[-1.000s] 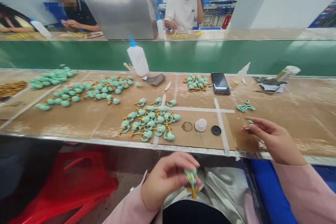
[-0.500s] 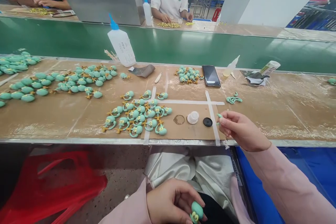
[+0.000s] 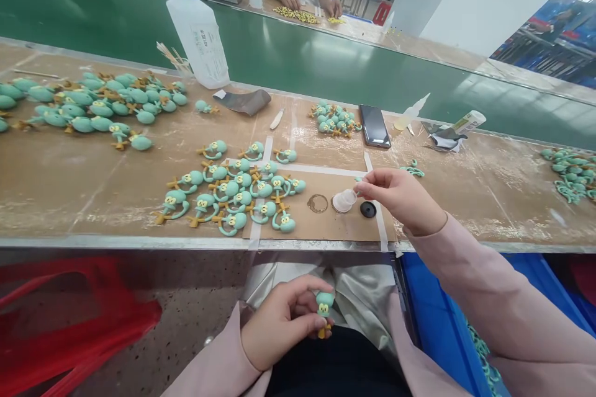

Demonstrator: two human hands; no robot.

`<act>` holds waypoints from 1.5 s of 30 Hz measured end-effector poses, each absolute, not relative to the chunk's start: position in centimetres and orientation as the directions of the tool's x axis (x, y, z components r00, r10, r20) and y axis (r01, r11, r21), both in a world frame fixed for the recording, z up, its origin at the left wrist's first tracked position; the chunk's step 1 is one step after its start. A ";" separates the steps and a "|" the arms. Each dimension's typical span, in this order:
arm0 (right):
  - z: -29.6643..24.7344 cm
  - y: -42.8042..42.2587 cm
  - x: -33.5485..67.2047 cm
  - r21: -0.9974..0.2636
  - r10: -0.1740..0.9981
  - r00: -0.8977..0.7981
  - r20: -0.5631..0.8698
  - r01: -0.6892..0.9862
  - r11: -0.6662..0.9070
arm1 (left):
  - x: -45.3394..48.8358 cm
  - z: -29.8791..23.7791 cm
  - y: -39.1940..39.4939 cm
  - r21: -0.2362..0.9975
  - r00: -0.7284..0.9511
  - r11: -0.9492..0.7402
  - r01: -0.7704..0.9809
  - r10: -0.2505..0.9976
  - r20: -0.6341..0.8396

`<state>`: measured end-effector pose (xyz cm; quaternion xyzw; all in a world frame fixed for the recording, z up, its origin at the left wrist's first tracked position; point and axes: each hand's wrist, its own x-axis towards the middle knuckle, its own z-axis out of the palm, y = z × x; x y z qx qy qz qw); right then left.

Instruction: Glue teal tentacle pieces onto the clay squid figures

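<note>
Low over my lap, my left hand (image 3: 288,322) is closed round a small green cartoon figurine (image 3: 325,302) with yellow eyes, held upright. My right hand (image 3: 401,197) pinches a small green curved piece (image 3: 358,180), mostly hidden by the fingertips, at the rim of a small white plastic cup (image 3: 343,201). The cup looks slightly tilted. Beside it lie a round black cap (image 3: 368,209) and a thin brass-coloured ring (image 3: 317,203). A group of finished-looking figurines with curved arms (image 3: 242,198) lies left of the ring. Several loose curved pieces (image 3: 413,169) rest beyond my right hand.
Armless figurines (image 3: 100,105) are heaped at left, with a smaller pile (image 3: 333,119) beside a phone (image 3: 375,126). A large blue-tipped bottle (image 3: 200,37) stands behind. More green pieces (image 3: 572,173) lie at right. Across the green belt (image 3: 298,59), a person works. A blue bin (image 3: 428,298) is below.
My right hand has moved left with the green piece, from beside the black cap to the white cup. My left hand has lifted the figurine and turned it upright. The camera view has shifted.
</note>
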<state>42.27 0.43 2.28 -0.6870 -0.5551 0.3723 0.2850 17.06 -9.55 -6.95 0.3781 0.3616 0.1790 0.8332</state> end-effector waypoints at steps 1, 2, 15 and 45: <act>2.4 0.4 42.1 -0.786 0.975 0.119 -0.188 0.576 -0.222 | 16.9 -7.0 -9.4 0.764 0.672 0.644 -0.035 0.581 -0.459; 2.5 0.4 42.0 -0.770 0.975 0.130 -0.180 0.598 -0.222 | 16.7 -7.1 -9.3 0.769 0.669 0.638 -0.044 0.590 -0.452; 2.5 0.1 40.9 -0.664 0.983 0.169 -0.069 0.727 -0.171 | 16.0 -7.3 -8.6 0.782 0.634 0.612 -0.117 0.652 -0.415; 3.3 -0.5 43.4 -0.748 0.941 -0.074 -0.330 0.629 -0.212 | 16.1 -8.3 -8.8 0.780 0.624 0.603 -0.166 0.677 -0.390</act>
